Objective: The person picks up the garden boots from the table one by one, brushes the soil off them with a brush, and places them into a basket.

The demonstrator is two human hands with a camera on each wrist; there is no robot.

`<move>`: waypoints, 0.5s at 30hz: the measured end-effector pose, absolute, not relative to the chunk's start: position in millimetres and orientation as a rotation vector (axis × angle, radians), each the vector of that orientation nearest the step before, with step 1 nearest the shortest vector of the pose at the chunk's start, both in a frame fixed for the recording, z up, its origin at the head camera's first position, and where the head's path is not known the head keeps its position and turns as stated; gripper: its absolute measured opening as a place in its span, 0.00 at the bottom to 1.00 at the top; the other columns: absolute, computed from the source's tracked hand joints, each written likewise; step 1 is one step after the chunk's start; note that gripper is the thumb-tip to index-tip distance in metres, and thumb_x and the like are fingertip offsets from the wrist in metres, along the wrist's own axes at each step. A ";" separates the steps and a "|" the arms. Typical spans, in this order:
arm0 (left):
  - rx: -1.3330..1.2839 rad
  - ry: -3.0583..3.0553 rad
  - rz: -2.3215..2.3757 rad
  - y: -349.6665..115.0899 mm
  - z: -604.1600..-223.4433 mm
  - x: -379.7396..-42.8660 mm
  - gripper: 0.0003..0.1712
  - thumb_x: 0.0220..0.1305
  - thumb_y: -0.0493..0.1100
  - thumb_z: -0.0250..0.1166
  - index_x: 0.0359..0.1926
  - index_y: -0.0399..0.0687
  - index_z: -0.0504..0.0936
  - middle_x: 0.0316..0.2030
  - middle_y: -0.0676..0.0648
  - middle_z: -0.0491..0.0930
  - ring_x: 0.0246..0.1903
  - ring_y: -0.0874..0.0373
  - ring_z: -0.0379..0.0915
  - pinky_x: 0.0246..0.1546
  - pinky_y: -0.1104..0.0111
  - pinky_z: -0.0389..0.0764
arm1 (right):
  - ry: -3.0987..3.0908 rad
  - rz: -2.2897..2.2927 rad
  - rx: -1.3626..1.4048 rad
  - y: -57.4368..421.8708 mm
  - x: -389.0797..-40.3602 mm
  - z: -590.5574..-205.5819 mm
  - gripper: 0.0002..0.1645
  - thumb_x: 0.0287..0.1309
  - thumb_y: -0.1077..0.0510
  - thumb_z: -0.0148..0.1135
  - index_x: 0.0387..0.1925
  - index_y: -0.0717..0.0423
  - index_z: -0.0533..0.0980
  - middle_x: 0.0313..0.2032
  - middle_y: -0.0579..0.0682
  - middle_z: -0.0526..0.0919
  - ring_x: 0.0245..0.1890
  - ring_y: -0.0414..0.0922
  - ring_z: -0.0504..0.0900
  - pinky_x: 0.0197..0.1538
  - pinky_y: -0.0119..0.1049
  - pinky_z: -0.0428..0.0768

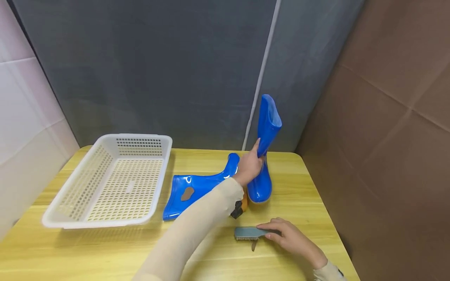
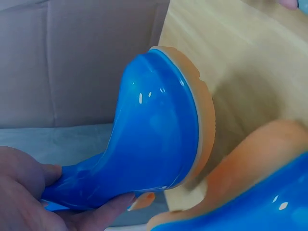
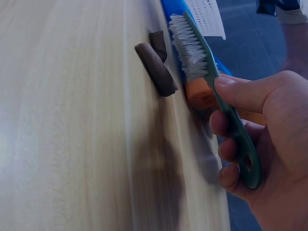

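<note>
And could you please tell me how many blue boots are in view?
2: one boot is held in the person's left grip; the other boot lies on its side on the table, right of the white basket.

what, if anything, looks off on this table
The boot lying on its side has a brown patch on its shaft, perhaps dirt, standing out against shiny blue. A brown lump also lies loose on the table, near the brush.

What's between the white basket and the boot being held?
The other blue boot, lying on its side, plus the left hand gripping the held boot; the head view shows this.
</note>
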State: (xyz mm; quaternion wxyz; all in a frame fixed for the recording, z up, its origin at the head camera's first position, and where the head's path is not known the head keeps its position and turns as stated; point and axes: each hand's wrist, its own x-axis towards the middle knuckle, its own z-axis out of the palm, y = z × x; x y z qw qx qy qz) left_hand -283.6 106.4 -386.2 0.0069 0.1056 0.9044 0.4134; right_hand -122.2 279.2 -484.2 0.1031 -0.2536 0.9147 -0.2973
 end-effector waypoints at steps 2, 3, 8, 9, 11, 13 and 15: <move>0.345 2.841 1.308 102.4 -380.5 -285.4 0.40 0.75 0.48 0.54 0.79 0.66 0.43 0.29 0.47 0.82 0.24 0.55 0.80 0.43 0.54 0.88 | 2.698 -0.882 -0.760 279.0 -122.5 -483.6 0.19 0.70 0.47 0.56 0.59 0.35 0.78 0.34 0.34 0.78 0.34 0.30 0.69 0.37 0.26 0.70; 0.354 2.852 1.308 99.7 -377.4 -286.2 0.40 0.75 0.48 0.54 0.79 0.65 0.44 0.29 0.46 0.83 0.24 0.54 0.81 0.43 0.54 0.88 | 2.697 -0.885 -0.770 279.1 -122.7 -483.4 0.19 0.70 0.47 0.55 0.59 0.35 0.78 0.34 0.34 0.78 0.34 0.30 0.69 0.37 0.26 0.70; 0.360 2.899 1.283 83.2 -366.0 -288.9 0.39 0.74 0.48 0.55 0.79 0.63 0.46 0.32 0.42 0.86 0.31 0.50 0.86 0.45 0.54 0.87 | 2.696 -0.891 -0.800 279.3 -122.9 -482.7 0.19 0.70 0.47 0.55 0.60 0.37 0.78 0.33 0.33 0.77 0.33 0.29 0.68 0.37 0.25 0.70; 0.360 2.898 1.281 79.1 -365.1 -289.1 0.40 0.74 0.48 0.55 0.79 0.63 0.46 0.34 0.42 0.86 0.34 0.48 0.87 0.47 0.53 0.86 | 2.700 -0.888 -0.804 279.3 -122.8 -482.6 0.19 0.70 0.47 0.55 0.60 0.37 0.78 0.33 0.33 0.77 0.33 0.29 0.68 0.37 0.25 0.70; 0.358 2.900 1.296 71.2 -364.8 -290.0 0.40 0.74 0.47 0.55 0.79 0.63 0.46 0.44 0.42 0.87 0.42 0.46 0.87 0.51 0.49 0.84 | 2.709 -0.885 -0.813 279.0 -122.5 -482.5 0.19 0.70 0.48 0.55 0.60 0.38 0.78 0.33 0.33 0.77 0.33 0.29 0.68 0.37 0.25 0.70; 0.361 2.903 1.317 62.5 -365.7 -290.8 0.39 0.74 0.47 0.55 0.79 0.62 0.48 0.54 0.42 0.84 0.49 0.43 0.85 0.53 0.47 0.81 | 2.717 -0.881 -0.813 278.6 -122.0 -482.0 0.19 0.70 0.48 0.55 0.60 0.38 0.78 0.33 0.33 0.77 0.33 0.29 0.68 0.37 0.25 0.70; 0.360 2.904 1.332 53.2 -366.8 -291.4 0.39 0.74 0.46 0.55 0.79 0.60 0.49 0.60 0.41 0.80 0.52 0.41 0.83 0.54 0.45 0.80 | 2.720 -0.879 -0.806 277.9 -121.6 -481.5 0.19 0.70 0.48 0.56 0.59 0.38 0.78 0.34 0.33 0.77 0.34 0.29 0.69 0.37 0.25 0.71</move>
